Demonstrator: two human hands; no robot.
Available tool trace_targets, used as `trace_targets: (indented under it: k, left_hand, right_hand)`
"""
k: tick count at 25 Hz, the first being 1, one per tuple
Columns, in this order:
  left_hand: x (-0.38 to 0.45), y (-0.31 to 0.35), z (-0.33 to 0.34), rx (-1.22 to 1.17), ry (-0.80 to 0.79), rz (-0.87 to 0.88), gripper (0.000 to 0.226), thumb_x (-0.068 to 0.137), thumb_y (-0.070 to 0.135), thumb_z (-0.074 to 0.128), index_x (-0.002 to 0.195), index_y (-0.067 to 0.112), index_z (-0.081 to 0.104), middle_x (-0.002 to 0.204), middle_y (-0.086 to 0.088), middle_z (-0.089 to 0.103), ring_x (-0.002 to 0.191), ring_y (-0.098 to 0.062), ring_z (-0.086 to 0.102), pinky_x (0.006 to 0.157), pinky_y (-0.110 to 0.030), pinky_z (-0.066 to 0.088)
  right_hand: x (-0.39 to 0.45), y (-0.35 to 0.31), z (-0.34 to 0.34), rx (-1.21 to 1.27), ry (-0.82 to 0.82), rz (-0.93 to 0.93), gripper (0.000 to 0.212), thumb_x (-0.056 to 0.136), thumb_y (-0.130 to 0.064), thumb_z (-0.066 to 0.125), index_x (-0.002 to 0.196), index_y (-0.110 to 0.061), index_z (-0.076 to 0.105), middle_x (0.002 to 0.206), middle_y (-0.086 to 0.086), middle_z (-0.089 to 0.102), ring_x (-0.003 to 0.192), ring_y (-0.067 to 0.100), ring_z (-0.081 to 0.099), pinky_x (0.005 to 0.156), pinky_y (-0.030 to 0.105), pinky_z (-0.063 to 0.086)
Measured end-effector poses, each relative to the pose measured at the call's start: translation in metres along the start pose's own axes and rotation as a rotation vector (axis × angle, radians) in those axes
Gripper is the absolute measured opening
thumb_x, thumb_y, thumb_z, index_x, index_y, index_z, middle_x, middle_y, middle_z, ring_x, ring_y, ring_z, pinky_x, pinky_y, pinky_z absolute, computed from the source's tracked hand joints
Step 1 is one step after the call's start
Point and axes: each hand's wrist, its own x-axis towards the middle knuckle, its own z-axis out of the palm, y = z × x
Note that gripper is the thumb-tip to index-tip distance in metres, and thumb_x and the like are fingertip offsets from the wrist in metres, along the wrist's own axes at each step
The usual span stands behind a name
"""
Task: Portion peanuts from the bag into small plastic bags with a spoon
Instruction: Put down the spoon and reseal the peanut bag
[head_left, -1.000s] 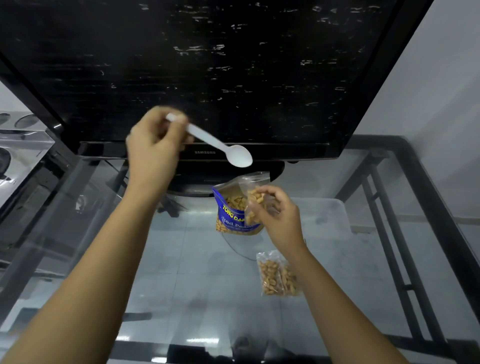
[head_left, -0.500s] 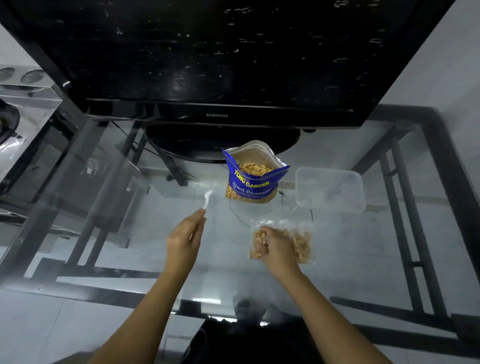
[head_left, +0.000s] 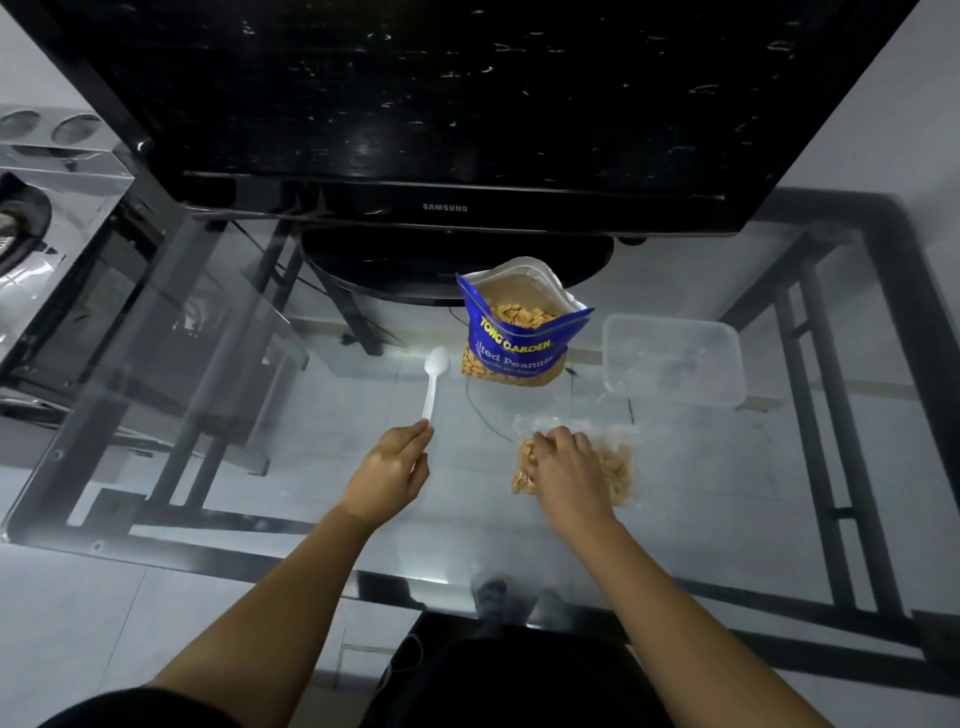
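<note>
Glass table (head_left: 218, 364): spoon (head_left: 432, 382) bowl-end away.

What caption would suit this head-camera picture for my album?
Left hand holds a white spoon beside the open peanut bag; right hand presses a small filled bag on the glass table.

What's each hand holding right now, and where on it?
Left hand pinches the white spoon by the handle's tip. Right hand rests on the small bag of peanuts; actual grip unclear.
</note>
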Motion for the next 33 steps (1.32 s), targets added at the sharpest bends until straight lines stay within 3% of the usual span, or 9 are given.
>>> trace_targets:
  k: [4,8,10,13,17,20,23,29,33]
  left_hand:
    - [0.014,0.010,-0.013,-0.013,0.097,-0.037,0.043,0.084,0.024,0.048,0.111,-0.006,0.063,0.110,-0.024,0.067,0.091,-0.036,0.067,0.080,-0.041,0.057]
    - [0.100,0.024,-0.072,-0.130,0.279,-0.050,0.047,0.087,0.020,0.057,0.129,-0.001,0.051,0.133,-0.020,0.054,0.120,-0.032,0.053,0.102,-0.028,0.036]
    - [0.142,0.031,-0.101,-0.161,0.094,0.017,0.059,0.086,0.020,0.063,0.138,0.003,0.039,0.142,-0.017,0.043,0.131,-0.027,0.041,0.105,-0.025,0.028]
    - [0.178,0.029,-0.118,-0.072,-0.144,0.119,0.056,0.085,0.017,0.065,0.135,0.004,0.043,0.131,-0.016,0.053,0.120,-0.026,0.050,0.094,-0.022,0.035]
    - [0.190,0.012,-0.124,-0.072,-0.191,0.215,0.031,0.085,0.015,0.065,0.112,0.002,0.061,0.110,-0.017,0.065,0.101,-0.020,0.059,0.082,-0.028,0.048]
    - [0.189,0.003,-0.125,-0.087,-0.232,0.155,0.029,0.086,0.018,0.063,0.110,0.002,0.062,0.109,-0.016,0.066,0.100,-0.010,0.054,0.079,-0.029,0.050]
    - [0.188,0.001,-0.119,-0.132,-0.230,0.125,0.028,0.086,0.018,0.062,0.108,0.001,0.064,0.108,-0.015,0.067,0.098,-0.008,0.051,0.076,-0.026,0.048]
    - [0.203,0.014,-0.121,-0.064,-0.368,0.024,0.029,0.088,0.023,0.060,0.113,0.009,0.058,0.115,-0.010,0.063,0.106,-0.016,0.055,0.083,-0.034,0.049]
    - [0.218,0.073,-0.109,0.087,-0.293,0.232,0.035,0.089,0.034,0.056,0.119,0.015,0.056,0.117,-0.004,0.060,0.110,-0.020,0.053,0.093,-0.039,0.040]
  right_hand:
    - [-0.006,0.002,-0.028,0.332,0.191,0.050,0.041,0.095,-0.016,0.044,0.135,-0.009,0.043,0.130,0.012,0.050,0.120,0.026,0.044,0.095,0.031,0.038]
    - [0.018,0.020,-0.083,0.551,0.523,0.078,0.049,0.092,-0.017,0.052,0.138,-0.007,0.037,0.135,0.015,0.043,0.124,0.027,0.043,0.094,0.026,0.037]
    - [0.043,0.032,-0.104,0.527,0.408,0.042,0.063,0.091,-0.026,0.057,0.143,-0.008,0.027,0.146,0.013,0.035,0.133,0.026,0.036,0.104,0.032,0.034]
    - [0.068,0.048,-0.116,0.483,0.309,-0.068,0.057,0.086,-0.030,0.064,0.136,-0.011,0.044,0.135,0.012,0.053,0.123,0.026,0.050,0.100,0.034,0.040]
    - [0.080,0.064,-0.123,0.586,0.302,-0.129,0.028,0.083,-0.019,0.067,0.110,-0.010,0.067,0.101,0.011,0.072,0.094,0.023,0.065,0.080,0.034,0.052]
    - [0.087,0.073,-0.125,0.652,0.222,-0.085,0.025,0.085,-0.019,0.065,0.105,-0.006,0.067,0.099,0.011,0.071,0.091,0.016,0.062,0.071,0.030,0.054]
    - [0.097,0.074,-0.122,0.679,0.222,0.013,0.019,0.085,-0.019,0.066,0.098,-0.006,0.069,0.091,0.012,0.071,0.081,0.013,0.059,0.059,0.017,0.045]
    - [0.103,0.072,-0.120,0.707,0.208,0.036,0.018,0.085,-0.018,0.066,0.096,-0.005,0.068,0.093,0.012,0.070,0.091,0.017,0.061,0.066,0.025,0.050]
    - [0.100,0.072,-0.120,0.712,0.213,0.027,0.018,0.085,-0.019,0.066,0.096,-0.005,0.069,0.088,0.012,0.069,0.084,0.016,0.060,0.065,0.026,0.048]
